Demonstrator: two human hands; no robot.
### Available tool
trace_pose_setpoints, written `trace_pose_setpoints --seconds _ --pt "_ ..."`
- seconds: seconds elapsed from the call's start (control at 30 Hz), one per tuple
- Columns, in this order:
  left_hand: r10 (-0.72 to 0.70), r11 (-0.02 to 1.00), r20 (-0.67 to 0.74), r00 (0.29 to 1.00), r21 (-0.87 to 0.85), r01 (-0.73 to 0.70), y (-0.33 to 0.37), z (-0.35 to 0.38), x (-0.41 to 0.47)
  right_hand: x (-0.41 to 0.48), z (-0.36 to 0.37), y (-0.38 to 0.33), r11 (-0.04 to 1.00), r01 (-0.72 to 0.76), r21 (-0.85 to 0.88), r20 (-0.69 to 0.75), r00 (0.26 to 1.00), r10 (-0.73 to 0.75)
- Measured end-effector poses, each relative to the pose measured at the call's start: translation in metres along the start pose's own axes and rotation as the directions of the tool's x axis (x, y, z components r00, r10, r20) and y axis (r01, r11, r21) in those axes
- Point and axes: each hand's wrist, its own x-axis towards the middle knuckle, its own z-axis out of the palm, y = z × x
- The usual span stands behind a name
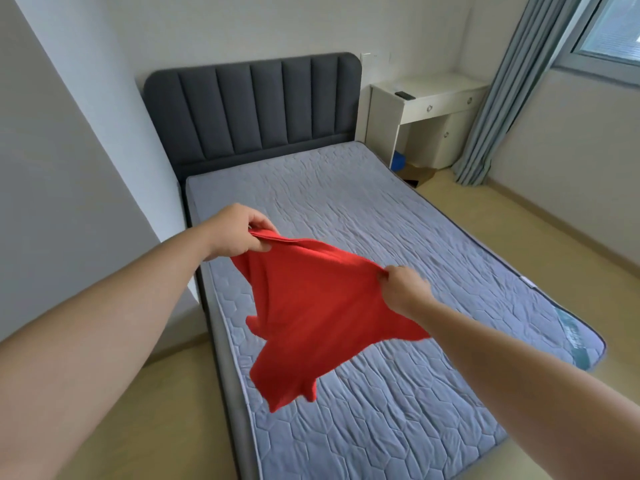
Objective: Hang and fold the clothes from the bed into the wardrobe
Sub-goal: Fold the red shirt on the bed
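We hold the red knit cloth garment (304, 313) in the air above the bed's grey quilted mattress (363, 216) | our left hand (235, 233) pinches 1 upper corner | our right hand (403, 289) pinches the other | cloth hangs loose between them | dark grey padded headboard (252, 102) behind.

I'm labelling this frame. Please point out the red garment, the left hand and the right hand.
red garment (311, 306), head view: middle of the hanging cloth.
left hand (239, 233), head view: back of the hand, pinching the top edge.
right hand (404, 289), head view: back of the hand, gripping the edge.
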Motion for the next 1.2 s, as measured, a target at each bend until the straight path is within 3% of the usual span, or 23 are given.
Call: trace_pose_setpoints --seconds 0.13,0.2,0.27,0.3,0.37,0.43,0.5,0.57,0.67,0.73,0.77,0.8,0.9,0.97,1.03,1.1,1.2 --pt "-0.093 0.984 0.088 0.992 -0.145 0.105 -0.022 0.001 0.012 0.017 -0.007 -0.007 0.955 -0.012 0.298 -0.114 0.992 0.048" --pt "-0.178 0.959 0.275 0.945 -0.167 0.23 -0.034 0.004 0.013 0.021 -0.017 -0.008 0.968 0.087 0.234 -0.035 0.996 -0.081" --pt "-0.259 0.933 0.497 0.828 -0.094 0.348 -0.047 0.013 0.008 0.025 -0.028 -0.004 0.981 0.192 0.036 0.285 0.939 -0.194" --pt "-0.301 0.918 0.599 0.742 -0.028 0.395 -0.054 0.02 0.005 0.025 -0.035 -0.001 0.969 0.232 -0.08 0.481 0.861 -0.166" --pt "-0.346 0.886 0.784 0.514 0.094 0.454 -0.063 0.038 -0.004 0.028 -0.043 0.007 0.933 0.263 -0.247 0.75 0.661 0.012" --pt "-0.333 0.878 0.889 0.315 0.17 0.448 -0.069 0.054 -0.008 0.031 -0.044 0.014 0.912 0.255 -0.322 0.845 0.513 0.155" --pt "-0.326 0.876 0.917 0.229 0.201 0.439 -0.073 0.064 -0.006 0.036 -0.045 0.016 0.864 0.282 -0.417 0.845 0.471 0.254" --pt "-0.326 0.857 0.927 0.186 0.207 0.472 -0.077 0.07 -0.004 0.041 -0.044 0.02 0.827 0.286 -0.484 0.832 0.444 0.333" --pt "-0.312 0.841 0.939 0.145 0.202 0.503 -0.09 0.078 -0.001 0.053 -0.038 0.026 0.881 0.151 -0.449 0.855 0.359 0.374" --pt "-0.344 0.835 0.926 0.158 0.224 0.502 -0.1 0.082 0.003 0.064 -0.031 0.024 0.891 0.143 -0.43 0.859 0.37 0.355" --pt "-0.393 0.831 0.896 0.206 0.251 0.496 -0.104 0.084 0.006 0.071 -0.025 0.021 0.88 0.199 -0.432 0.849 0.419 0.322" --pt "-0.462 0.829 0.836 0.298 0.287 0.481 -0.108 0.086 0.012 0.077 -0.018 0.017 0.857 0.271 -0.438 0.825 0.5 0.264" --pt "-0.554 0.824 0.49 0.673 0.438 0.359 -0.122 0.089 0.038 0.107 0.003 0.007 0.829 0.37 -0.419 0.672 0.741 0.009" --pt "-0.522 0.785 0.186 0.832 0.486 0.384 -0.131 0.087 0.056 0.13 0.01 0.0 0.855 0.335 -0.396 0.538 0.839 -0.08" --pt "-0.522 0.786 -0.054 0.851 0.356 0.505 -0.139 0.078 0.074 0.155 0.008 -0.01 0.895 0.284 -0.345 0.375 0.916 -0.146" --pt "-0.543 0.807 -0.222 0.81 0.128 0.576 -0.141 0.065 0.093 0.179 -0.002 -0.023 0.924 0.259 -0.281 0.176 0.96 -0.216" --pt "-0.444 0.875 -0.484 0.754 -0.055 0.48 -0.134 0.042 0.112 0.201 -0.021 -0.041 0.943 0.27 -0.193 -0.116 0.948 -0.295"
